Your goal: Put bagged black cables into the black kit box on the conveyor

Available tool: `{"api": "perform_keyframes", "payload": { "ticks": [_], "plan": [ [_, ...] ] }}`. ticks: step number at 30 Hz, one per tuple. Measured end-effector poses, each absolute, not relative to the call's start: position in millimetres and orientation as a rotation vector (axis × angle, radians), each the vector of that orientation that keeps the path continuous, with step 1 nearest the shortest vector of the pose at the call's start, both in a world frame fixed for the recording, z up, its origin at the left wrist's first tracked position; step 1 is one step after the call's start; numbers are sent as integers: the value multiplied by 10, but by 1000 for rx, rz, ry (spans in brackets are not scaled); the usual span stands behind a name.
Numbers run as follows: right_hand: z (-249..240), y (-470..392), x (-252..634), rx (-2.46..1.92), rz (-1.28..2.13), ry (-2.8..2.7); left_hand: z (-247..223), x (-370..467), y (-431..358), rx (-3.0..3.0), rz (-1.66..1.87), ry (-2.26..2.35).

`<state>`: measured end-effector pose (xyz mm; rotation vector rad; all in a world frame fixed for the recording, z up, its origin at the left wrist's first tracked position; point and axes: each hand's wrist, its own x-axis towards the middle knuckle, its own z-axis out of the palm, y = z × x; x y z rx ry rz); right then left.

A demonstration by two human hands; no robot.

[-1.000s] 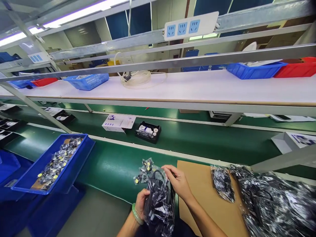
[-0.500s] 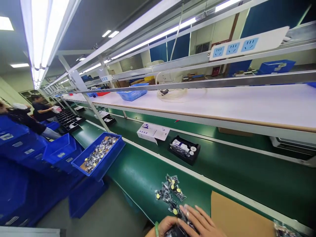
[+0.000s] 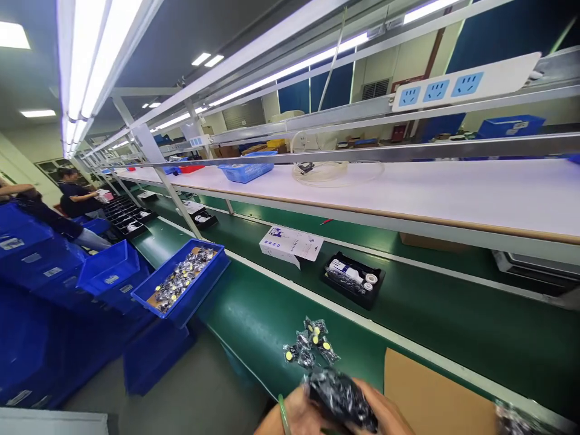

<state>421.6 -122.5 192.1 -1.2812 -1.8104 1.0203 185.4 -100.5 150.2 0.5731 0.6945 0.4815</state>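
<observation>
A black item wrapped in clear plastic is held between my two hands at the bottom of the view. My left hand, with a green bangle at the wrist, has its fingers curled around the left side of the wrapped item. On the other side, my right hand closes against it, slightly blurred, its fingertips partly hidden. Just beyond the hands, several small clear bags with black parts and yellow round pieces lie in a loose group on the green work surface.
A blue bin of similar bags stands at the left. On the farther green strip sit a white printed box and a black tray with white parts. Cardboard lies at right. Stacked blue bins and two people are at far left.
The black wrapped item has come up into clear sight between my hands, which were lower and flatter over it. The printed box and black tray have shifted to the right.
</observation>
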Motion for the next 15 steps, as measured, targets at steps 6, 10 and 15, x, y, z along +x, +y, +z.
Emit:
{"api": "perform_keyframes", "payload": {
  "ticks": [6,10,15],
  "plan": [
    [1454,-1319,4589,-1809,888,-1557,1181,1668,-813,222,515,1066],
    [769,-1642,4919,-2089,784,-1458,1085,1417,-792,226,513,1315],
    [63,-2106,5098,-2178,753,-1210,1039,1426,-704,241,503,1486]
  ]
}}
